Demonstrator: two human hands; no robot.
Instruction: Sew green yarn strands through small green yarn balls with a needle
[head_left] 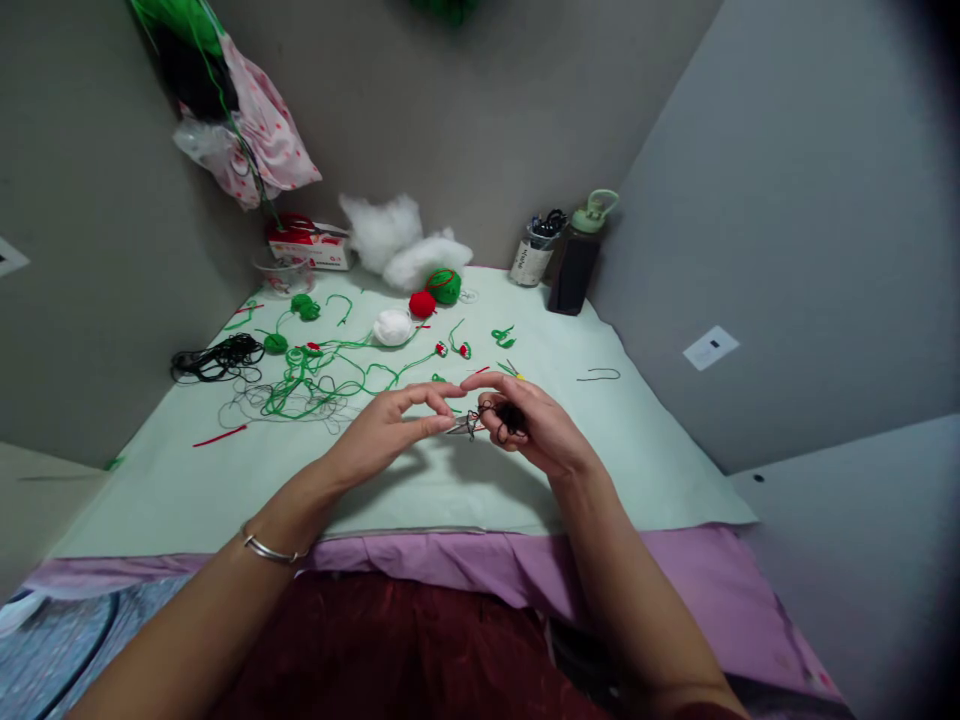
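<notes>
Black yarn point(512, 418) bunched inside my right hand point(546, 428), fingers curled around it, strands trailing toward my left. Left hand point(394, 418): index stretched to the right index fingertip, thumb at a small greyish piece point(460, 426) between both hands; can't tell if it's clamped. All above tabletop point(637, 450), nearer me than the white yarn ball point(393, 327).

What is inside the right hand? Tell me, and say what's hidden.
Bunched black yarn shows inside the right hand, with loose strands between it and the left hand. The bunch's far side, and anything the hand itself covers, cannot be seen.
</notes>
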